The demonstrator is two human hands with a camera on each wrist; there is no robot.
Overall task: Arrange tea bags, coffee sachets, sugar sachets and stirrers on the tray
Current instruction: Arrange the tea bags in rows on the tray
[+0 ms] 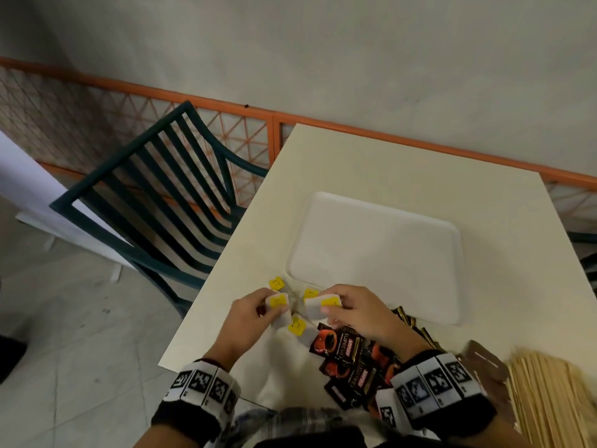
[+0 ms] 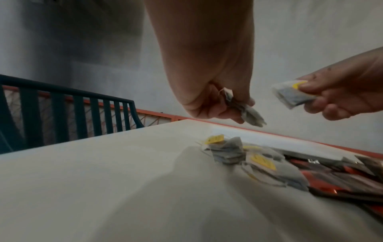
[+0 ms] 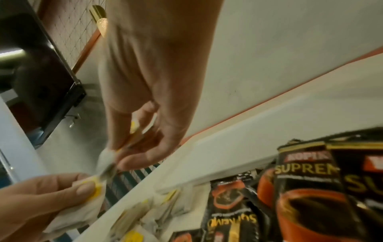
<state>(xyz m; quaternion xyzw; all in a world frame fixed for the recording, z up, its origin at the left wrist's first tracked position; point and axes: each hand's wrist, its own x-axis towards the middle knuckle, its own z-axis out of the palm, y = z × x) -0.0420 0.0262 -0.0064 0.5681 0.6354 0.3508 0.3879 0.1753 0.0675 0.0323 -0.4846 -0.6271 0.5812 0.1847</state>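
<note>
Progress: early, tray [image 1: 381,253] at counter centre bare | left hand [image 1: 255,315] and right hand [image 1: 358,313] each pinched a tea bag above the near edge | coffee sachets [image 1: 352,360], stirrers [image 1: 549,396], loose tea bags [image 1: 296,325] unplaced by the near edge; sugar sachets not identifiable.

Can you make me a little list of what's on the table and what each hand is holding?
table: white, square
tray: white, nothing on it yet
left hand: pinches a tea bag with a yellow tag
right hand: pinches another tea bag
loose tea bags: on the table near the hands
coffee sachets: black and orange pile, under the right wrist
stirrers: wooden bundle at the right
chair: dark green, beside the table
</note>
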